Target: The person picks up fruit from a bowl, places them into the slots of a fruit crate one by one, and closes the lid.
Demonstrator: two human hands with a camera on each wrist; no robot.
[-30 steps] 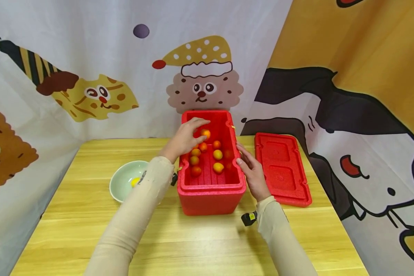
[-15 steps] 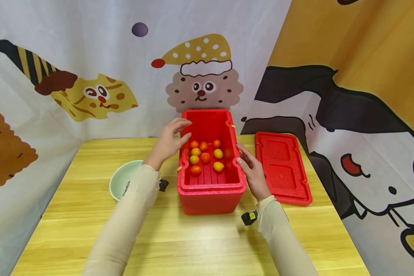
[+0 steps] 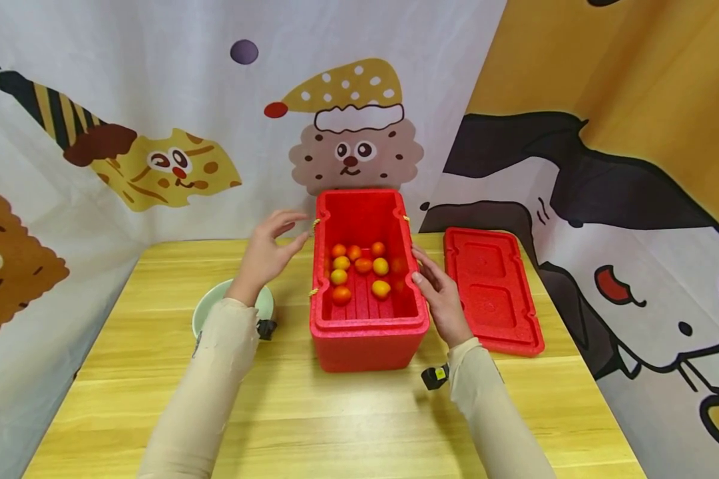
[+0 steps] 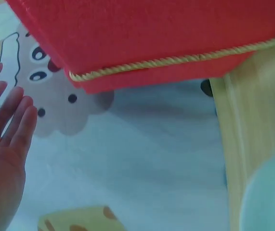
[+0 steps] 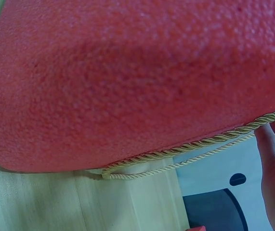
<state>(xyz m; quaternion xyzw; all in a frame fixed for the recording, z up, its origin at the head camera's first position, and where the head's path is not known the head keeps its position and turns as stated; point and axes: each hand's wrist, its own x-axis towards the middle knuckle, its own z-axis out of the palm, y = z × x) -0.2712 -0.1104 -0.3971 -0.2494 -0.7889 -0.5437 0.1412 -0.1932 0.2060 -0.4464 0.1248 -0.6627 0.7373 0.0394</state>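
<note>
My left hand (image 3: pixel 263 256) hovers left of the red foam box (image 3: pixel 368 350), above the pale green bowl (image 3: pixel 266 303). Its fingers are spread and hold nothing; the left wrist view also shows that hand (image 4: pixel 5 168) apart from the box. Inside the box lie several small round fruits, some orange-red (image 3: pixel 341 295) and some yellow (image 3: pixel 381 289); their exact kind is unclear. My right hand (image 3: pixel 443 303) rests against the box's right side, fingertips at its rim. Near those fingers runs a gold rope (image 5: pixel 190 147). My forearm hides part of the bowl, so its contents are not visible.
A red lid (image 3: pixel 491 293) lies flat on the wooden table (image 3: pixel 347 426), right of the box. Behind the table hangs a printed cartoon curtain (image 3: pixel 204 80). A second stretch of gold rope (image 4: pixel 176 60) runs along the box's left side.
My left hand has left the inside of the box and moved left over the bowl. An orange-red fruit from beneath that hand now lies among the others. My right hand stays put.
</note>
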